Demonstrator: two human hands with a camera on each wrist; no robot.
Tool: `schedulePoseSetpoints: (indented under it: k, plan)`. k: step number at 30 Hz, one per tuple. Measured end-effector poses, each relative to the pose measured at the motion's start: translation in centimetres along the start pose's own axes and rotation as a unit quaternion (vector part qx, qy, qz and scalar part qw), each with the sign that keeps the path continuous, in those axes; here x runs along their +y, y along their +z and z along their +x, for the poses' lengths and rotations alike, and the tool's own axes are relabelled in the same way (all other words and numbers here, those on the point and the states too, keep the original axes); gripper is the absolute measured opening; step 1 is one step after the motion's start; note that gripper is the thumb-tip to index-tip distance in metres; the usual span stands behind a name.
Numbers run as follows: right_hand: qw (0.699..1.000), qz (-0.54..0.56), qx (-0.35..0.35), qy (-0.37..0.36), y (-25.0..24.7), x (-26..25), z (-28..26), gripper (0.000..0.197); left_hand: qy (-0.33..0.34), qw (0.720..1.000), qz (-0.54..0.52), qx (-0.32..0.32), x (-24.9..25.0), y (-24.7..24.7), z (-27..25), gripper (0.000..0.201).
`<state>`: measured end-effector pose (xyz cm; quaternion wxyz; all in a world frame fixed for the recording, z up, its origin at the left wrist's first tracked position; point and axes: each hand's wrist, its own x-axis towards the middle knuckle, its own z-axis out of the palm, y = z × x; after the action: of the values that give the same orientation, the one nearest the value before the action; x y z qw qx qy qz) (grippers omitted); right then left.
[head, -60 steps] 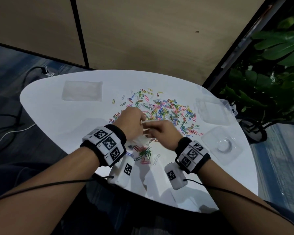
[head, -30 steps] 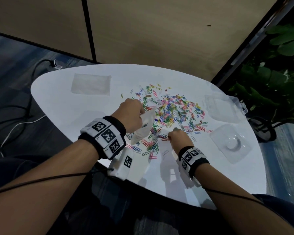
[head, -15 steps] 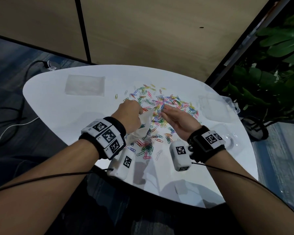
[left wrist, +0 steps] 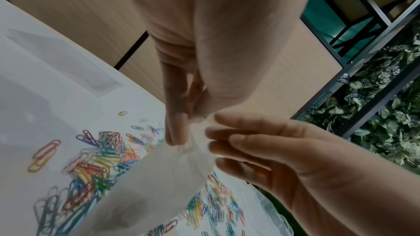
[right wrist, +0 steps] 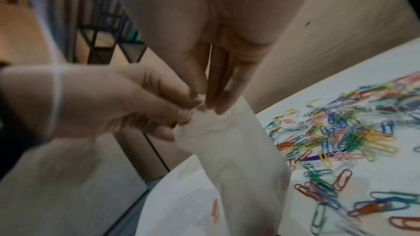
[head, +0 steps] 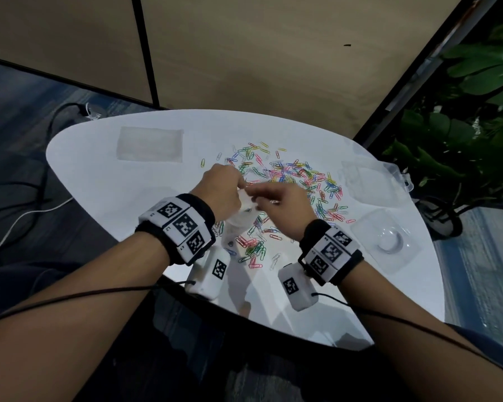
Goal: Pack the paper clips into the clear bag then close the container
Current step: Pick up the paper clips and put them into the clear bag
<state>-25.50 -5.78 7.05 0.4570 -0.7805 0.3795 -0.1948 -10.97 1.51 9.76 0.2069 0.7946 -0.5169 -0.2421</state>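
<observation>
Many coloured paper clips (head: 291, 175) lie scattered over the white table (head: 99, 175). My left hand (head: 224, 190) pinches the top edge of the clear bag (head: 241, 220), which hangs down to the table. The right hand (head: 279, 201) reaches in from the right. Its thumb and fingertips are drawn together on the bag's mouth. In the left wrist view the left fingers (left wrist: 176, 128) hold the bag (left wrist: 159, 186) above the clips (left wrist: 95, 159). The right wrist view shows both hands pinching the rim of the bag (right wrist: 238, 159). Whether clips sit between the right fingertips is hidden.
A second flat clear bag (head: 150, 144) lies at the table's far left. A clear plastic container (head: 366, 181) and a clear lid (head: 386, 242) sit at the right edge. A plant (head: 462, 126) stands beyond the table. Cables (head: 26, 213) run over the floor on the left.
My right hand went out to the clips, pinched some, and came back to the bag's mouth. The left hand kept holding the bag upright throughout.
</observation>
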Motion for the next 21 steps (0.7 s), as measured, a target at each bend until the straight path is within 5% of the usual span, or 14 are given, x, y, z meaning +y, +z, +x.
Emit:
schedulePoseSetpoints:
  k: [2,4,7,9,10,15,21]
  plan:
    - [0.998,0.047,0.040,0.022,-0.8,0.3,0.2,0.025,-0.002,1.000,-0.010,0.016,-0.4,-1.0,-0.4,0.034]
    - [0.995,-0.015,-0.004,0.095,-1.5,1.4,-0.1,0.021,-0.009,0.999,-0.019,0.031,-1.1,-2.0,-0.7,0.036]
    - [0.924,-0.236,-0.169,0.248,-1.1,4.7,-1.5,0.076,-0.028,0.998,-0.021,0.055,-2.7,-3.7,-1.2,0.040]
    - [0.882,-0.334,-0.212,0.254,0.9,7.0,-2.7,0.104,-0.033,0.997,-0.019,0.070,-4.2,-4.8,-1.8,0.035]
    - [0.885,-0.348,-0.202,0.235,2.0,7.7,-3.3,0.108,-0.036,0.996,-0.020,0.076,-5.0,-5.3,-2.1,0.031]
    - [0.912,-0.371,-0.145,0.095,6.3,8.3,-3.7,0.076,-0.089,0.994,-0.006,0.064,-8.4,-5.9,-3.8,0.034]
    - [0.855,-0.483,-0.181,-0.047,7.7,8.6,-2.0,0.019,-0.119,0.993,-0.001,-0.011,-9.3,-4.7,-4.3,0.037]
